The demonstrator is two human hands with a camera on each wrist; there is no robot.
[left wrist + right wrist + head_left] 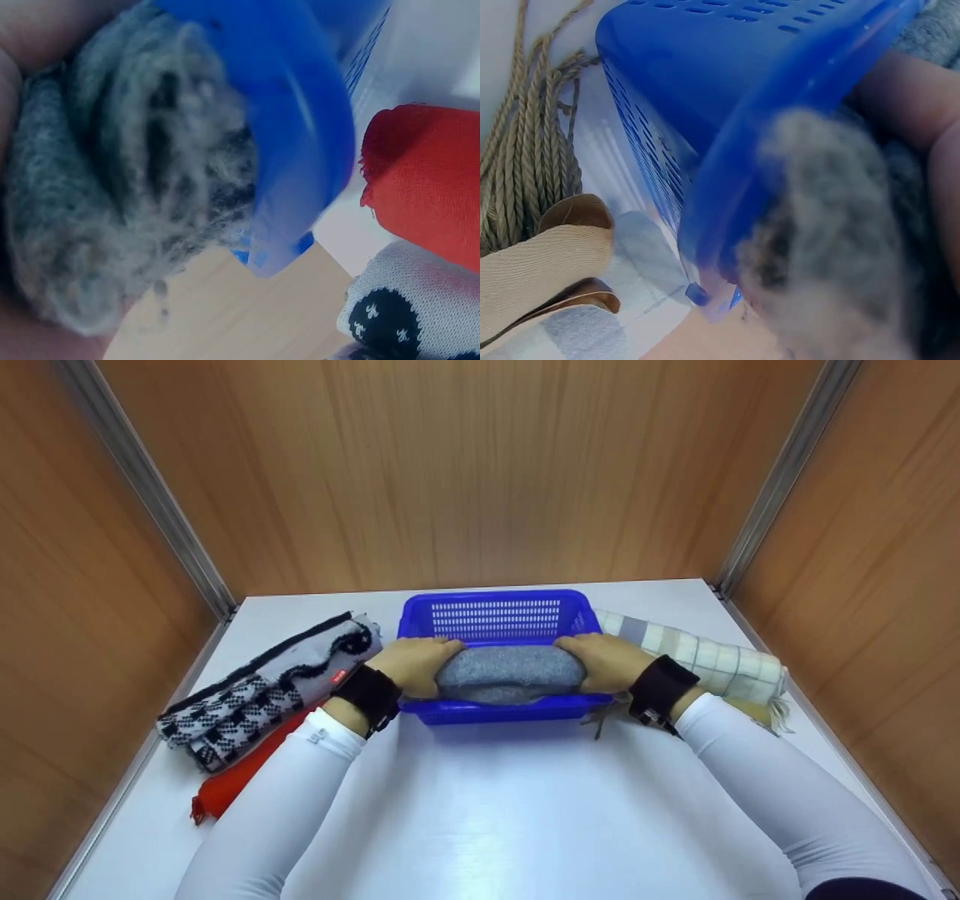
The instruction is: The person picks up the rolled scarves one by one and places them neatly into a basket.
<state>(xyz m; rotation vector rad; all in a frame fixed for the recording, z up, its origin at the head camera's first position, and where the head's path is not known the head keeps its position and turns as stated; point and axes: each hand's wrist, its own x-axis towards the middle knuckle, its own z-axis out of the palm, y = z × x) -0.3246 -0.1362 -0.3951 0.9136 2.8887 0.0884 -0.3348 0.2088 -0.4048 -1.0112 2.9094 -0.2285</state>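
A grey rolled scarf (511,669) lies level over the front part of a blue plastic basket (491,598). My left hand (414,661) grips its left end and my right hand (606,661) grips the right end, thumbs toward the middle. In the left wrist view, the fuzzy layered end of the grey scarf (82,217) shows between fingers and thumb, right beside the basket's rim (300,127). The right wrist view shows its other end (832,217), blurred, overlapping the basket rim (727,165). The basket's floor is mostly hidden by the scarf.
Left of the basket lie a black-and-white patterned knit roll (277,682) and a red roll (244,772). On the right are a cream checked roll (697,656) and a tan roll (547,270) with twisted fringe (529,142). Wooden panels (480,472) enclose the white table (480,810).
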